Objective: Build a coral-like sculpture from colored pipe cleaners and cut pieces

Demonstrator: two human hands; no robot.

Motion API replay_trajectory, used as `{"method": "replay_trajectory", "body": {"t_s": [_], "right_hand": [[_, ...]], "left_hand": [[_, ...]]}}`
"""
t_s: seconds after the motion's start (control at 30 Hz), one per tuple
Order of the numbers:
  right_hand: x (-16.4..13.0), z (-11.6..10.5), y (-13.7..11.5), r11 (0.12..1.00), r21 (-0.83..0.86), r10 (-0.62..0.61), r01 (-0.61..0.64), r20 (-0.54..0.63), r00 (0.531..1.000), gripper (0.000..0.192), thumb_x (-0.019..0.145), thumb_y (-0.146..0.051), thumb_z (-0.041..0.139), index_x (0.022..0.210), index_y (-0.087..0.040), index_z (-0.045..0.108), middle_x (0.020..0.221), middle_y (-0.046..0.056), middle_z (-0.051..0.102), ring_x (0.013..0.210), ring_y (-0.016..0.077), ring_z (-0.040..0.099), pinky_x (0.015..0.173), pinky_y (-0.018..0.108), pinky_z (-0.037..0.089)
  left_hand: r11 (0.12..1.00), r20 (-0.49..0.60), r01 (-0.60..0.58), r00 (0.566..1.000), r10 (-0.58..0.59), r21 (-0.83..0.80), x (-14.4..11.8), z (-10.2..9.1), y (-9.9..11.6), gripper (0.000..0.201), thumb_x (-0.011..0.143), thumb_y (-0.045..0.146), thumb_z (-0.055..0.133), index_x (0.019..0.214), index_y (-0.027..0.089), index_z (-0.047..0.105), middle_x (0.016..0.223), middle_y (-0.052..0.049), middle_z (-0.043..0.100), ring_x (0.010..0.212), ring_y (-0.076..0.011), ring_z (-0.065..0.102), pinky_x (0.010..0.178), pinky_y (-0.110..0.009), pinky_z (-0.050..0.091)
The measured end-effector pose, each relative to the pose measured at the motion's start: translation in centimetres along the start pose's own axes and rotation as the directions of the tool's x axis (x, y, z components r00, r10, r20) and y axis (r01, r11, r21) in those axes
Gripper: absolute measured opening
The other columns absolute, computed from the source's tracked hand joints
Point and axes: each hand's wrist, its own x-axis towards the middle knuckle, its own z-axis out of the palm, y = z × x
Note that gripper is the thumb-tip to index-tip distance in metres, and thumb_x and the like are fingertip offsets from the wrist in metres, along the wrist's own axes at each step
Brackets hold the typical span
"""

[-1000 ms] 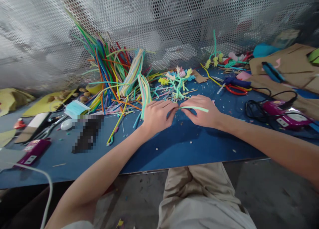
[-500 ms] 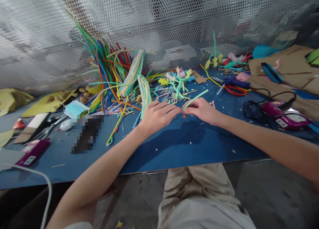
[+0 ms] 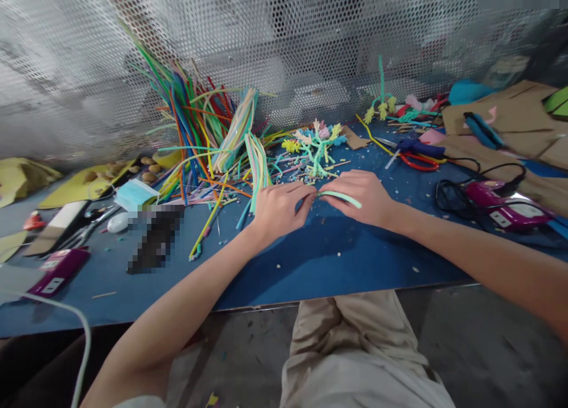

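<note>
My right hand (image 3: 364,198) pinches a short pale green pipe cleaner (image 3: 341,196), whose free end curves down to the right across the fingers. Close beside it, my left hand (image 3: 284,209) is closed, its fingertips meeting at the same end of the stem; what exactly they grip is hidden. Just beyond both hands lies a branching bunch of pipe-cleaner flowers (image 3: 317,150) in pale green, yellow, pink and blue. A bundle of pastel pipe cleaners (image 3: 257,162) reaches to behind my left hand.
Many coloured pipe cleaners (image 3: 177,112) lean on the perforated metal screen (image 3: 302,35). At right are a glue gun (image 3: 419,148), red-handled scissors (image 3: 419,161), a purple power strip (image 3: 506,206) with black cable, and cardboard (image 3: 515,112). A face mask (image 3: 135,195) lies left.
The pale green pipe cleaner has swung from pointing up and right to bending down and right. My right hand has turned over it; both hands stay close together.
</note>
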Motion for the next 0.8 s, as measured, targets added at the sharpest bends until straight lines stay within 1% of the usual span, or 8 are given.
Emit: {"method": "replay_trajectory", "body": {"t_s": [0.13, 0.23, 0.33, 0.43, 0.5, 0.6, 0.67, 0.8], "right_hand": [[0.1, -0.6, 0.1, 0.973, -0.196, -0.106, 0.122, 0.091, 0.99, 0.031, 0.107, -0.032, 0.05, 0.105, -0.022, 0.08, 0.1, 0.008, 0.083, 0.087, 0.0234, 0.068, 0.075, 0.04, 0.039], [0.1, -0.7, 0.0, 0.963, -0.229, -0.115, 0.141, 0.123, 0.986, 0.032, 0.106, -0.032, 0.05, 0.107, -0.024, 0.08, 0.101, 0.006, 0.083, 0.089, 0.0238, 0.067, 0.075, 0.041, 0.038], [0.0, -0.5, 0.0, 0.985, -0.164, -0.047, 0.057, 0.066, 0.997, 0.029, 0.104, -0.033, 0.054, 0.106, -0.025, 0.081, 0.101, 0.004, 0.083, 0.089, 0.0243, 0.068, 0.077, 0.041, 0.042], [0.0, 0.2, 0.3, 0.997, -0.017, 0.071, -0.071, -0.009, 0.997, 0.024, 0.101, -0.032, 0.059, 0.099, -0.026, 0.083, 0.1, 0.002, 0.083, 0.088, 0.0241, 0.07, 0.081, 0.04, 0.047], [-0.1, 0.6, 0.5, 0.978, 0.095, 0.189, -0.186, -0.028, 0.981, 0.019, 0.098, -0.034, 0.065, 0.097, -0.027, 0.083, 0.099, 0.002, 0.083, 0.086, 0.0235, 0.07, 0.079, 0.038, 0.05], [0.0, 0.6, 0.8, 0.923, 0.209, 0.327, -0.322, 0.011, 0.945, 0.015, 0.092, -0.036, 0.072, 0.092, -0.026, 0.084, 0.093, 0.002, 0.082, 0.076, 0.0215, 0.069, 0.071, 0.036, 0.05], [0.0, 0.3, 1.1, 0.908, 0.24, 0.348, -0.342, 0.022, 0.937, 0.014, 0.09, -0.036, 0.074, 0.088, -0.026, 0.084, 0.092, 0.003, 0.082, 0.075, 0.0212, 0.069, 0.071, 0.036, 0.05], [0.3, -0.9, 2.0, 0.895, 0.288, 0.359, -0.34, -0.016, 0.933, 0.015, 0.088, -0.035, 0.075, 0.082, -0.024, 0.083, 0.091, 0.004, 0.082, 0.075, 0.0216, 0.068, 0.071, 0.037, 0.049]], "left_hand": [[0.99, 0.041, 0.088, 0.996, -0.084, -0.112, -0.1, 0.3, 0.1, 0.02, 0.102, 0.03, 0.061, 0.102, 0.025, 0.08, 0.097, 0.0, 0.082, 0.086, -0.0175, 0.077, 0.064, -0.029, 0.049], [0.989, 0.048, 0.082, 0.996, -0.076, -0.126, -0.1, 0.4, 0.0, 0.019, 0.1, 0.029, 0.062, 0.1, 0.024, 0.08, 0.095, 0.0, 0.082, 0.084, -0.0173, 0.077, 0.063, -0.029, 0.049], [1.0, 0.025, 0.024, 0.999, -0.024, -0.005, -0.1, 0.4, -0.1, 0.018, 0.101, 0.032, 0.061, 0.101, 0.025, 0.078, 0.093, 0.0, 0.08, 0.077, -0.0169, 0.074, 0.059, -0.03, 0.046], [0.993, 0.013, -0.031, 0.999, 0.03, 0.112, -0.1, 0.5, -0.3, 0.021, 0.102, 0.038, 0.062, 0.109, 0.025, 0.076, 0.097, -0.003, 0.08, 0.076, -0.0176, 0.073, 0.06, -0.03, 0.044], [0.989, 0.01, -0.052, 0.999, 0.051, 0.141, -0.1, 0.5, -0.6, 0.023, 0.104, 0.04, 0.061, 0.114, 0.025, 0.075, 0.1, -0.004, 0.08, 0.078, -0.0175, 0.074, 0.062, -0.03, 0.044], [0.986, 0.016, -0.093, 0.996, 0.092, 0.137, 0.0, 0.6, -1.6, 0.022, 0.105, 0.041, 0.061, 0.113, 0.026, 0.075, 0.1, -0.003, 0.08, 0.083, -0.0163, 0.074, 0.067, -0.029, 0.046], [0.981, 0.018, -0.138, 0.99, 0.137, 0.139, 0.1, 0.6, -2.7, 0.021, 0.104, 0.042, 0.062, 0.11, 0.027, 0.076, 0.098, -0.002, 0.08, 0.083, -0.0159, 0.074, 0.069, -0.03, 0.046], [0.969, -0.006, -0.19, 0.981, 0.193, 0.159, 0.2, 0.5, -5.2, 0.02, 0.106, 0.04, 0.06, 0.108, 0.029, 0.077, 0.095, -0.001, 0.081, 0.085, -0.0161, 0.074, 0.073, -0.032, 0.045]]}}
